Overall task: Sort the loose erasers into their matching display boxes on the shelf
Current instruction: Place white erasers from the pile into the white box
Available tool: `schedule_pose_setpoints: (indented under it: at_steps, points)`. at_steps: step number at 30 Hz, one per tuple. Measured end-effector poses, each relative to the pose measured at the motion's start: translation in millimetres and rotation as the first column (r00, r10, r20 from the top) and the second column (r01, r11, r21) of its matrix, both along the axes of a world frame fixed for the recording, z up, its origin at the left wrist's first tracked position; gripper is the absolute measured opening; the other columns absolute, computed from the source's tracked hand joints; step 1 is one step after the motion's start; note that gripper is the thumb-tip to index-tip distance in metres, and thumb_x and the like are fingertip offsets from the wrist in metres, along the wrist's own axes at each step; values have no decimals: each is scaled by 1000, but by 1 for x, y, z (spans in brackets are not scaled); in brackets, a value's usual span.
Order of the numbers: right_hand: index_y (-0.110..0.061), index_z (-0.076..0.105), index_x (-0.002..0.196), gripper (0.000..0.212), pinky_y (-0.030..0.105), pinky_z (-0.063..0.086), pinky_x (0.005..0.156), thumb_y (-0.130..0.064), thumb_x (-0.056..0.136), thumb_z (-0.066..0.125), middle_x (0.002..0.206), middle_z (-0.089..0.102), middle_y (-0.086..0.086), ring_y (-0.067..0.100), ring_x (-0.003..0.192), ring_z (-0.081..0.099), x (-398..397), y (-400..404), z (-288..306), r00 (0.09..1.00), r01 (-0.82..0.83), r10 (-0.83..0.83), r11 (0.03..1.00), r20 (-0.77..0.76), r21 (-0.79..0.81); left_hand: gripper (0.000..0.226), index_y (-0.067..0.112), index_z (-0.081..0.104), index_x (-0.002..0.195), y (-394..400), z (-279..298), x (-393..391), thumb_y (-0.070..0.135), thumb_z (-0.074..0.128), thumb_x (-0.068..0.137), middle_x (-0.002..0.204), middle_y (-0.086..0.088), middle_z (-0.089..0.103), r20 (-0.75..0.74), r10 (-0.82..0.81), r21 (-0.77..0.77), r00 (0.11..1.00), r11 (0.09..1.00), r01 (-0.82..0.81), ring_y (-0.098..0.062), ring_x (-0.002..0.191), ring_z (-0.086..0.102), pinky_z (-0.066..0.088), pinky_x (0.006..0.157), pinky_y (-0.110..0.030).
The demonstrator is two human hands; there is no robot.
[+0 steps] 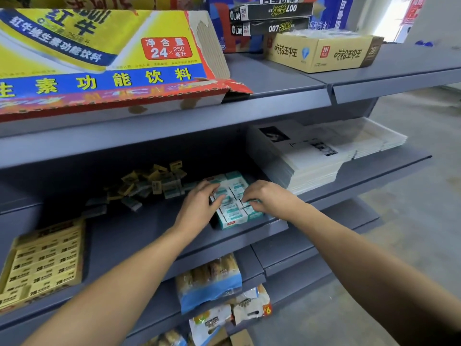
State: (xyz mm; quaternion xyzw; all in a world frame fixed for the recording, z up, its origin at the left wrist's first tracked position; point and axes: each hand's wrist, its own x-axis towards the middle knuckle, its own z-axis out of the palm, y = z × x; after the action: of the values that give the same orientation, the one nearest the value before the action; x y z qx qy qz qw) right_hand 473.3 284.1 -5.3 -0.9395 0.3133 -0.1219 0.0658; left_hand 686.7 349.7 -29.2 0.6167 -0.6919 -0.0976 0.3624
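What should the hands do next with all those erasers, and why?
Probably the left hand should reach to the loose pile for another teal eraser. Both it and the right hand rest on the teal box, which looks nearly full, while mixed yellow and teal erasers lie unsorted beside it.

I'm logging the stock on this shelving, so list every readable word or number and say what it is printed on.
"净含量 24×250 毫升": red patch on the yellow drink carton.
"功能饮料": blue band on the same carton.
"007", upside down: black boxes at the back of the top shelf.
"吃货王中王", upside down: tan carton.
"6": orange tag on a snack bag.
Yellow eraser box, teal eraser box, loose erasers, stacked papers: print too small or blurred.
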Motion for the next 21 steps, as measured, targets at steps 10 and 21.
schedule_pose_setpoints:
  at_steps: [10, 21]
  points:
    - [-15, 75, 104, 26, 29, 49, 93, -15, 86, 56, 111, 72, -3, 13, 104, 64, -2, -2, -5, 997, 78, -75, 991, -25, 108, 36, 7, 60, 126, 5, -5, -6, 26, 60, 94, 113, -2, 59, 13, 33, -5, 999, 999, -33, -14, 102, 55, 40, 87, -20]
    - [-9, 66, 116, 31, 42, 51, 85, -14, 86, 60, 111, 68, 12, 31, 103, 60, 101, 26, -17, 969, -6, -8, 999, 247, 54, 28, 10, 62, 119, 49, -9, 39, 14, 59, 92, 116, -4, 60, 105, 266, -12, 958, 964, -266, -22, 104, 58, 50, 85, -37]
